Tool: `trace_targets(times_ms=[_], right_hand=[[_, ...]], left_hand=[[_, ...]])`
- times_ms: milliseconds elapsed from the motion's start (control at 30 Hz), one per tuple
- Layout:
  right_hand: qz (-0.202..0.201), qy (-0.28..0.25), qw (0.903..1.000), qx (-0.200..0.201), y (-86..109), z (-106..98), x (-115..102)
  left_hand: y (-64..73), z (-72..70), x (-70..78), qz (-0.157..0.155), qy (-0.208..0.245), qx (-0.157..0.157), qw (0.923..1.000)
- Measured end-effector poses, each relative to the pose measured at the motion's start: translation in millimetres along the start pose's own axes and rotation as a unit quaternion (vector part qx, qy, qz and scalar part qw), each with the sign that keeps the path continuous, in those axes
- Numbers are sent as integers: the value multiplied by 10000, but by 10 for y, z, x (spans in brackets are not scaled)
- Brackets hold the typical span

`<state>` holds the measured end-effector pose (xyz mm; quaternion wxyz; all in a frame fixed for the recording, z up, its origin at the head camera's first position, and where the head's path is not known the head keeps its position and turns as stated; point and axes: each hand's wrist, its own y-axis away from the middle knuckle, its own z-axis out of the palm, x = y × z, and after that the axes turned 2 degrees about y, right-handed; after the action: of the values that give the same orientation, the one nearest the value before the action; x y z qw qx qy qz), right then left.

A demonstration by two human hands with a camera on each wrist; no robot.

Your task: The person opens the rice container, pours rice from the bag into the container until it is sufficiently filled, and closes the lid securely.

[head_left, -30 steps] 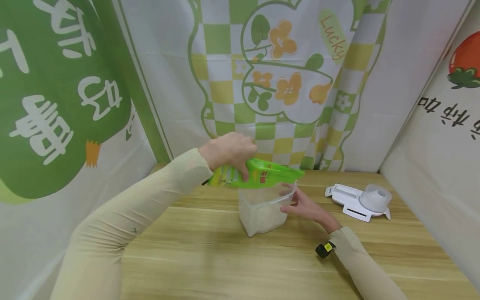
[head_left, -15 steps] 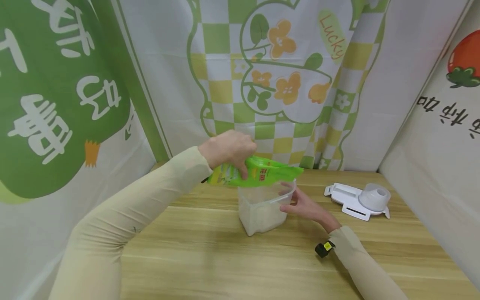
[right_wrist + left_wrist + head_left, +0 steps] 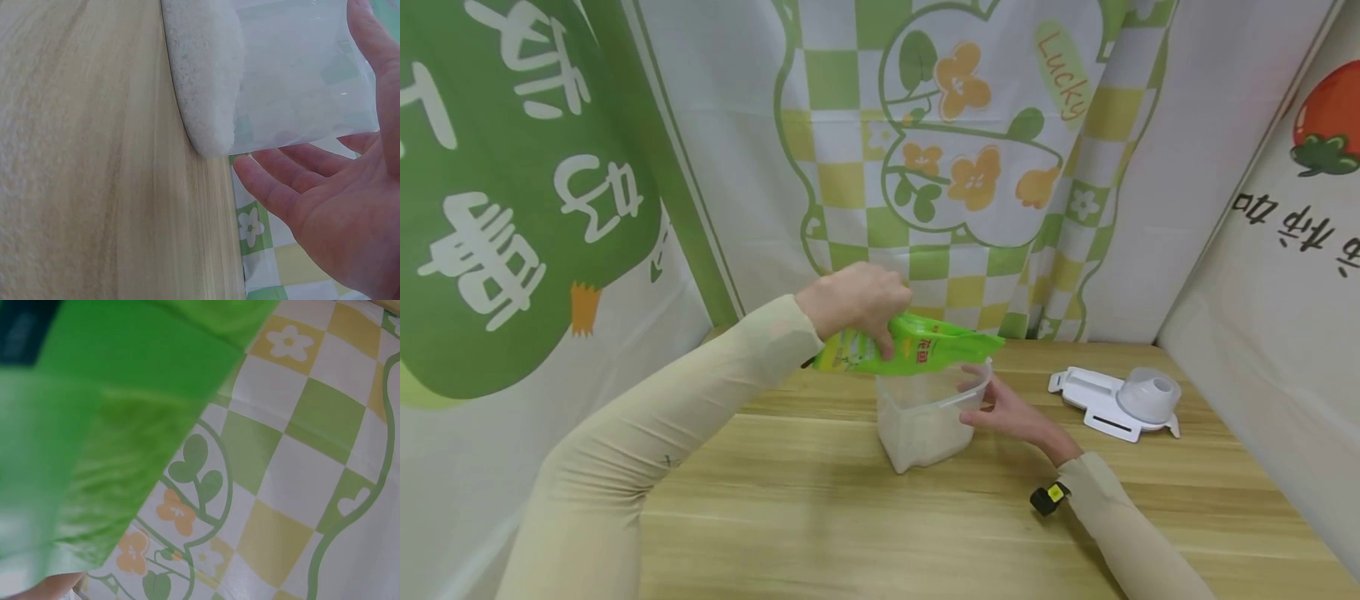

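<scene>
My left hand [image 3: 859, 304] grips a bright green plastic bag [image 3: 928, 343] from above. The bag lies nearly level, its narrow end over a clear plastic container [image 3: 898, 425] that stands on the table. White grains like rice [image 3: 206, 75] fill the bottom part of the container in the right wrist view. Thumb and fingers of my right hand [image 3: 1011, 412] go round the container's right side near the rim. In the left wrist view the green bag [image 3: 125, 425] covers the left half, and most of the hand is hidden.
On the wooden table [image 3: 775, 517], to the right, lies a white plastic lid [image 3: 1101, 404] with a clear cup-like piece [image 3: 1150, 396] on it. A patterned curtain [image 3: 955, 183] hangs behind the table, and printed cloth walls close in both sides.
</scene>
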<state>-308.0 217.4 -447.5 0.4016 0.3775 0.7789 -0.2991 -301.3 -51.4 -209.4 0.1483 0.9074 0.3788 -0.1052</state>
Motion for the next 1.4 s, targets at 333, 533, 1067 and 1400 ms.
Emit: trace_targets(times_ms=[333, 533, 1067, 1400], right_hand=[[33, 67, 10000, 20, -12, -5, 21], [25, 4, 10000, -13, -5, -4, 3], [50, -54, 10000, -61, 5, 3, 13], [-6, -51, 10000, -27, 6, -3, -3]], left_hand=[[12, -3, -8, -30, 24, -14, 10000], [17, -22, -3, -77, -47, -8, 10000], [7, -62, 32, -164, -192, -98, 9996], [-10, -78, 46, -149, -255, -27, 9996]])
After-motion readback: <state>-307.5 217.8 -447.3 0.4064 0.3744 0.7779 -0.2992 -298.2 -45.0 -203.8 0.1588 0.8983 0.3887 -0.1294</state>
